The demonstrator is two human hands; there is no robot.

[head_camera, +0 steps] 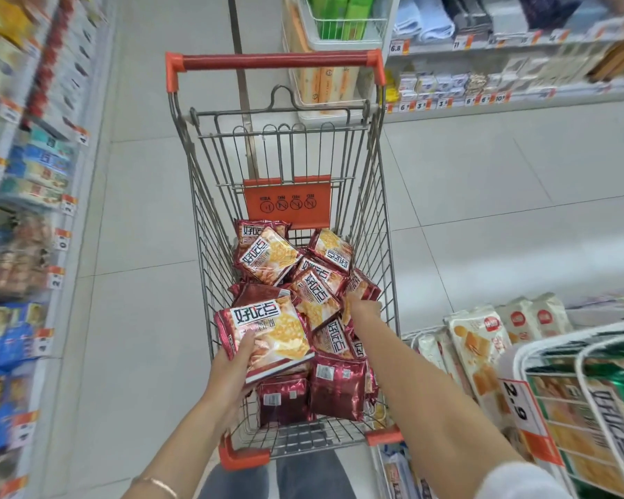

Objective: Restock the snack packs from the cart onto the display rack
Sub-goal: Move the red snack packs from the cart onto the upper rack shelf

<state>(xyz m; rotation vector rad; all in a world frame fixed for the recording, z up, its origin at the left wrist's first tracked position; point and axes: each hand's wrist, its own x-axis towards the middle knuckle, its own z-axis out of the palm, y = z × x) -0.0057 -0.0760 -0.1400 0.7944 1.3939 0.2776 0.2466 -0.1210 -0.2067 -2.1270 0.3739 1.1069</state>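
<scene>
A wire shopping cart (pixel 388 246) with an orange handle stands in the aisle in front of me, holding several dark red snack packs (pixel 267 259). My left hand (pixel 233 369) grips one snack pack (pixel 271 336) by its lower left edge, lifted above the pile at the near end. My right hand (pixel 362 307) reaches deep into the cart's right side, its fingers among the packs there; whether they hold one is hidden. A white wire display rack (pixel 555 358) at the lower right holds similar packs.
Shelves of blurred goods line the left side (pixel 22 246). More shelving with price tags (pixel 483 99) runs along the upper right. White biscuit packs (pixel 480 347) lie on a low shelf beside the rack, and a 2.9 price sign (pixel 519 405) hangs there. Grey tiled floor surrounds the cart.
</scene>
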